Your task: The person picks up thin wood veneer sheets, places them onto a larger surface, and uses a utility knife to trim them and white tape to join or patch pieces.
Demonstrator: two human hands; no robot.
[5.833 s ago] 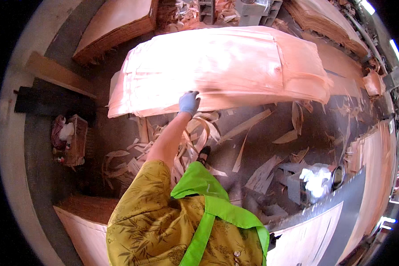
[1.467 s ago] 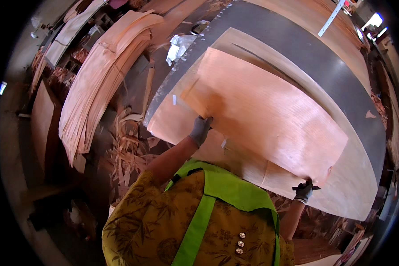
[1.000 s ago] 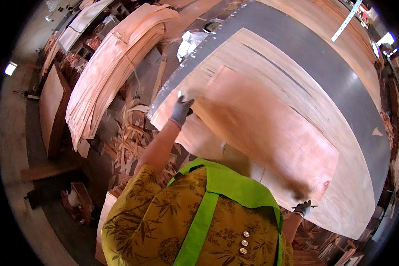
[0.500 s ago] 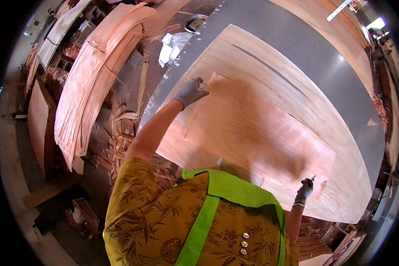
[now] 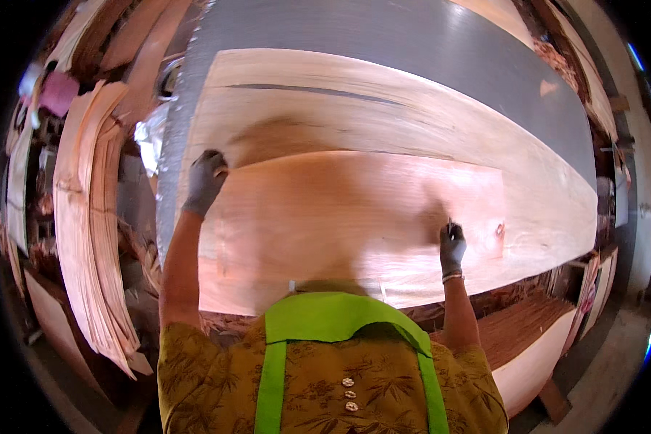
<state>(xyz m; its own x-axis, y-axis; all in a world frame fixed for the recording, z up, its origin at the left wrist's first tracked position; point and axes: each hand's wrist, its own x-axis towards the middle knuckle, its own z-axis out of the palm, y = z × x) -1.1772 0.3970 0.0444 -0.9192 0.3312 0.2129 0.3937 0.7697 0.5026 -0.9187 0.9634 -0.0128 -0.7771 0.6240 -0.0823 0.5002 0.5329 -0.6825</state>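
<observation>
Grey press table (image 5: 383, 36), stacked veneer (image 5: 87, 239) beside, both gloved hands' fingers (image 5: 211, 163) pressing flat on veneer sheet (image 5: 340, 217).

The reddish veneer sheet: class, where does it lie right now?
In the head view, the reddish veneer sheet lies flat at centre on the paler veneer sheet, between the left hand and right hand.

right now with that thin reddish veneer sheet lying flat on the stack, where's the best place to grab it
Probably by its two short ends, hands spread wide, coming in from the near long side. The veneer sheet is thin, wide and floppy-looking, lying flat on the paler sheet beneath, so one central grip would likely let it sag or crack. The left hand sits at its far-left corner, the right hand near its right end.
</observation>
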